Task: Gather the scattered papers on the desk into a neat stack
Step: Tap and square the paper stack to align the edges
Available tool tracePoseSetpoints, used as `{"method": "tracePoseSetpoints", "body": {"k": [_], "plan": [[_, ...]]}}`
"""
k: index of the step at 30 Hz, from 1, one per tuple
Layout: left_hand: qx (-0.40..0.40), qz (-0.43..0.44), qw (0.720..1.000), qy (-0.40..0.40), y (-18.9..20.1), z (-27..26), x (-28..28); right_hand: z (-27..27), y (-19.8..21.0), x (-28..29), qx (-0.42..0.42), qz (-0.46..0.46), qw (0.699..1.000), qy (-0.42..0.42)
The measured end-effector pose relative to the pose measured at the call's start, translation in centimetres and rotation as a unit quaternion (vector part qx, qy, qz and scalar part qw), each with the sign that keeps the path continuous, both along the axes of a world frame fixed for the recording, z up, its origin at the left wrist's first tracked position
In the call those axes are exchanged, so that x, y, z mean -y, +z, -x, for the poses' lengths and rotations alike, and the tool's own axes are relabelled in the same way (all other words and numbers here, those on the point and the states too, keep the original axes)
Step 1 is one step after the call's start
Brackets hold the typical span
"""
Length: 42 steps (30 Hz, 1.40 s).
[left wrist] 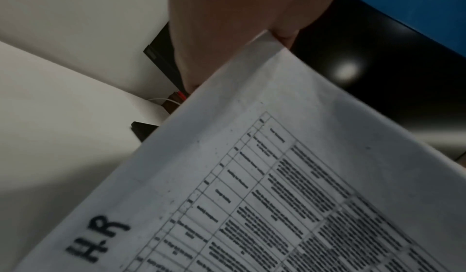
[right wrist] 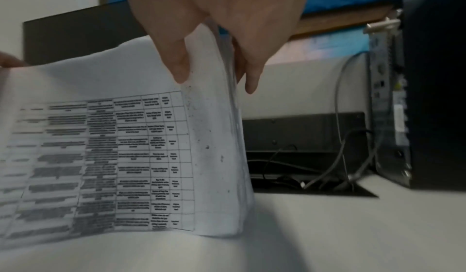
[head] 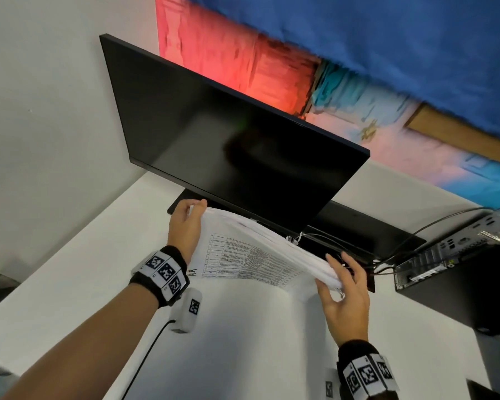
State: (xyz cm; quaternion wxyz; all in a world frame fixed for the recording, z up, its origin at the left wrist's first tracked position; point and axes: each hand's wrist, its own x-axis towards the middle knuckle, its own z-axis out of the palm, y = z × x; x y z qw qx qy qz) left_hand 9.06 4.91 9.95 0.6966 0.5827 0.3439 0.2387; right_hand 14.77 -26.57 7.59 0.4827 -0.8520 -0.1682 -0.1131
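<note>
A stack of white papers (head: 251,255) stands on its long edge on the white desk (head: 243,342), in front of the monitor. The sheet facing me carries a printed table and the letters "HR" (left wrist: 97,238). My left hand (head: 185,223) grips the stack's left end, thumb on the top corner. My right hand (head: 344,290) holds the right end, thumb on the near face (right wrist: 181,65) and fingers behind. The sheets (right wrist: 176,156) bow slightly between the two hands, and their lower edge touches the desk.
A black monitor (head: 228,140) stands just behind the papers on a black riser (head: 358,223). A cable opening with wires (right wrist: 315,176) lies right of the stack. A black computer case (head: 459,269) stands at the far right. White walls close off the left.
</note>
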Motion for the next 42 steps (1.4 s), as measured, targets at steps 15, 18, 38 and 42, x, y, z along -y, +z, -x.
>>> {"method": "tracePoseSetpoints", "body": {"k": [15,18,38,42], "plan": [[0.004,0.010,0.995,-0.101,-0.4,1.1,0.0,-1.8,0.4,-0.7,-0.268,-0.270,0.918,-0.109],[-0.022,0.021,0.993,-0.111,-1.7,1.3,-0.6,-0.7,-0.5,-0.4,-0.301,-0.246,0.916,-0.100],[-0.053,0.030,0.995,-0.082,-3.9,0.7,1.9,-0.9,-2.2,-0.2,-0.328,-0.218,0.898,-0.195],[-0.026,0.008,0.995,-0.091,-3.9,0.6,1.9,-1.1,-2.3,0.4,-0.332,-0.182,0.905,-0.194]]}}
